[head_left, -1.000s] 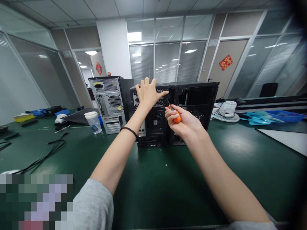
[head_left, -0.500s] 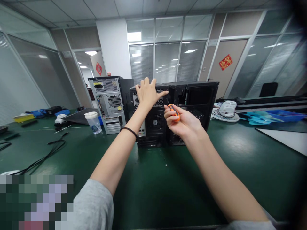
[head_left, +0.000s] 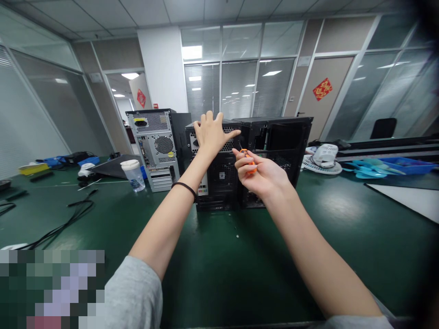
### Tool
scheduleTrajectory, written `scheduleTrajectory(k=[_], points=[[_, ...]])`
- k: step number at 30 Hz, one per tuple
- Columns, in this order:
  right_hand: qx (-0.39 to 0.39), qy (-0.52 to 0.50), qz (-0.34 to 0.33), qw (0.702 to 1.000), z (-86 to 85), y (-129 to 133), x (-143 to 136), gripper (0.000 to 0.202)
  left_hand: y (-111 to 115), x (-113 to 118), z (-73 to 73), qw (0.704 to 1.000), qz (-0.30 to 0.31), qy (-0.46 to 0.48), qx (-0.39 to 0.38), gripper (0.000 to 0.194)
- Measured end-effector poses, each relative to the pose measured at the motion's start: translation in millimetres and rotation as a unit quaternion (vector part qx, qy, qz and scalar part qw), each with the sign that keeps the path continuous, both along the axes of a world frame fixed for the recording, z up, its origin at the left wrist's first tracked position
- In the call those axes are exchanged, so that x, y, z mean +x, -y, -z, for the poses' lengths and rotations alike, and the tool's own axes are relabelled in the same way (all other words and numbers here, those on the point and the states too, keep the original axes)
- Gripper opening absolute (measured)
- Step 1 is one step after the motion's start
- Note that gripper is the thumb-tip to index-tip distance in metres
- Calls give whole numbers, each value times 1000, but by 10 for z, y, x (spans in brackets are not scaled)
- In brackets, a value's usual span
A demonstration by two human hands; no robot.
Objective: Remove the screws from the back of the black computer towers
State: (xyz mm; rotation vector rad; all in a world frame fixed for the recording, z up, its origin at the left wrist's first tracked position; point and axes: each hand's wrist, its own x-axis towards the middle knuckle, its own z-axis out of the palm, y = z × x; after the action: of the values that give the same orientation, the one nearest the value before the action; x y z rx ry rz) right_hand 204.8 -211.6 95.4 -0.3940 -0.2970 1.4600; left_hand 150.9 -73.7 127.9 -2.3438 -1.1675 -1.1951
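A black computer case [head_left: 222,196] stands upright with its rear side facing me. My left hand [head_left: 211,135] lies spread against the upper rear of the case, fingers apart at its top edge. An orange and black screwdriver [head_left: 244,152] is wrapped in my right hand [head_left: 252,169], its thin shaft pointing at the right rear edge of the case. Whether the tip touches a screw is too small to tell. Beside it on the right stands a black case with an open side [head_left: 300,151].
Left of the black case stands a silver-backed computer case [head_left: 159,157], with a lidded plastic cup [head_left: 133,176] next to it. Black cables [head_left: 73,217] lie on the green table [head_left: 219,274]. A white fan head [head_left: 324,156] and a blue tray [head_left: 408,165] are at the right.
My right hand has turned slightly around the screwdriver, and its fingers now cover more of the orange handle. My left hand has not moved.
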Motion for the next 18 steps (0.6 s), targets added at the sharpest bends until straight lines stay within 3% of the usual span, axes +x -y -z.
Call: scheduleTrajectory(k=[5,12,18], points=[[10,-5,-14,1000,-10,15,-7,30,7,-5,-1,1000,1,-5,-3,66],[-3,58,14,998,-7,11,-32,27,7,-2,-3,1000,-8,-3,5,66],[-30,48,24,998,-26,-8,-56,23,-1,-2,-1,1000,-2,-1,6,65]])
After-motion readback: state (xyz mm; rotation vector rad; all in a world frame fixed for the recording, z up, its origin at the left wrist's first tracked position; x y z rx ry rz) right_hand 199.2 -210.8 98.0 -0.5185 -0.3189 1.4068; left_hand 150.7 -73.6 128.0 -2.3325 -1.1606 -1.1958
